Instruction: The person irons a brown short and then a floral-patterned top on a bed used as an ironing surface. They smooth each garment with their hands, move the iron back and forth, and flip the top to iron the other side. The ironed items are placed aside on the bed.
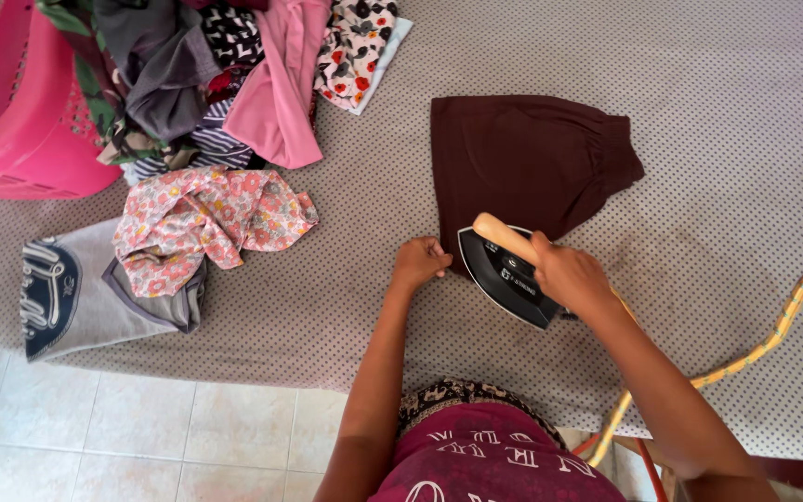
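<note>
Right hand (pixel 569 274): gripping black iron (pixel 508 274) by its wooden handle, on brown shorts' (pixel 522 158) 6 o'clock edge
Left hand (pixel 417 262): closed, pinning hem; iron at 3 o'clock
Progress: shorts flat on counter (pixel 727 139); crumpled clothes pile (pixel 216 84) at 10 o'clock unironed

A sleeveless maroon top with pale lettering is worn, seen at the bottom centre of the frame. Above it, a dark patterned fabric band is visible at the waist. Both arms are left bare, without sleeves, jewellery or gloves.
</note>
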